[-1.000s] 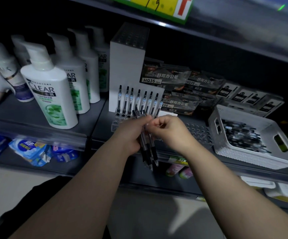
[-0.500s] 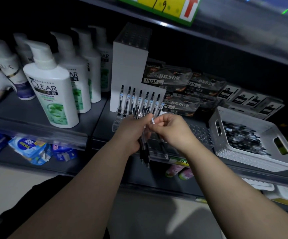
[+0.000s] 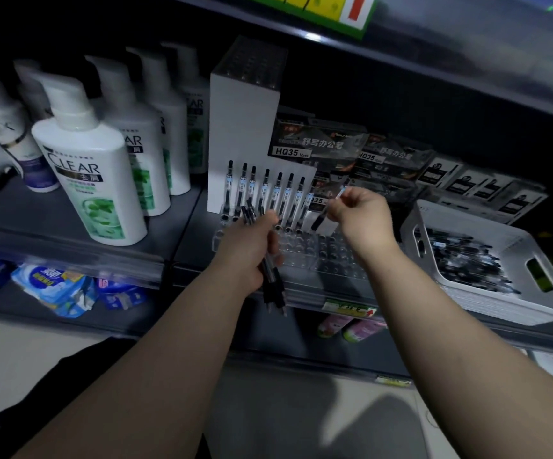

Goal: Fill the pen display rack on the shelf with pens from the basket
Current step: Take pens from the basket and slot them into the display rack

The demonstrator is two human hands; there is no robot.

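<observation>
The clear pen display rack (image 3: 321, 253) sits on the middle shelf, with several pens (image 3: 265, 193) standing in its back row against a white stepped panel (image 3: 242, 127). My left hand (image 3: 252, 243) grips a bunch of pens (image 3: 273, 286) in front of the rack, tips pointing down. My right hand (image 3: 357, 217) pinches a single pen (image 3: 326, 210), tilted, above the right end of that back row. The white basket (image 3: 516, 246) at the right holds several more dark pens (image 3: 467, 260).
White shampoo bottles (image 3: 89, 167) stand left of the rack. Boxed pen packs (image 3: 321, 147) lie behind it and behind the basket. An upper shelf (image 3: 434, 54) overhangs. Blue packets (image 3: 53, 289) fill the lower shelf.
My right hand pulled one pen out of the bunch and carried it up and right, over the rack's back row. My left hand stayed in place with the remaining pens.
</observation>
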